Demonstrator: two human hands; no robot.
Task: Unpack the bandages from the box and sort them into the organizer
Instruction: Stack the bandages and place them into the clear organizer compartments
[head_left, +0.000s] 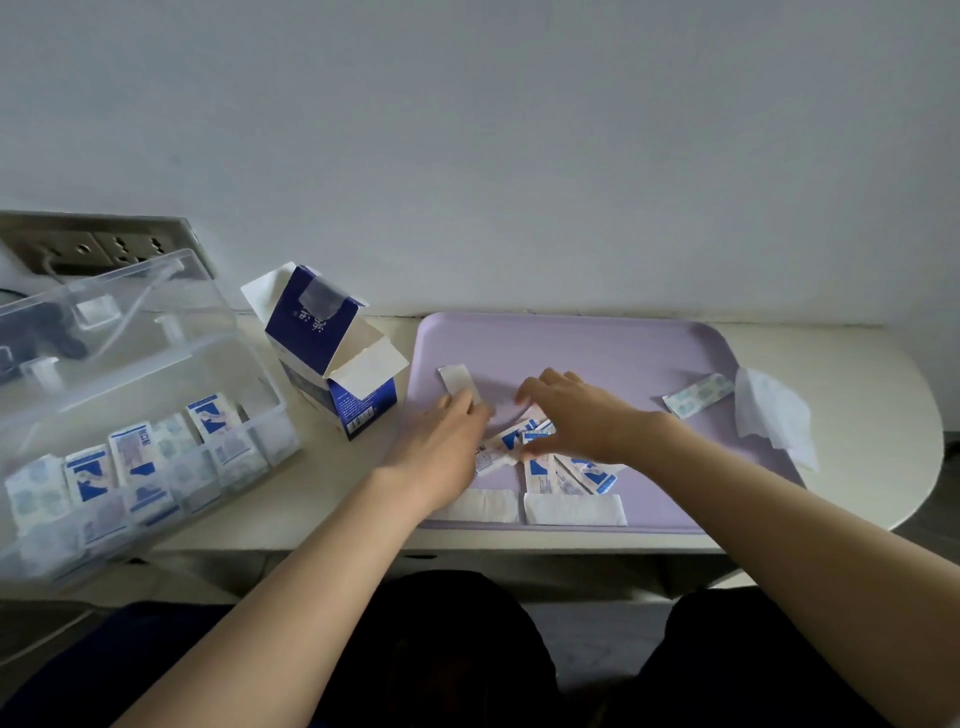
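Bandages (132, 452) upright in organizer (156, 358), more loose on tray (571, 348)

One box (332, 343), one organizer (156, 332), one tray (571, 343)

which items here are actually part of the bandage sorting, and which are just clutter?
Job:
bandage box
organizer
bandage pile on purple tray
lone bandage
white strip pinched by left hand
right hand over the pile

Clutter:
crumpled tissue
wall sockets

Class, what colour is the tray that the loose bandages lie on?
Pale lilac, plain and unpatterned: the tray, seen best in the head view.
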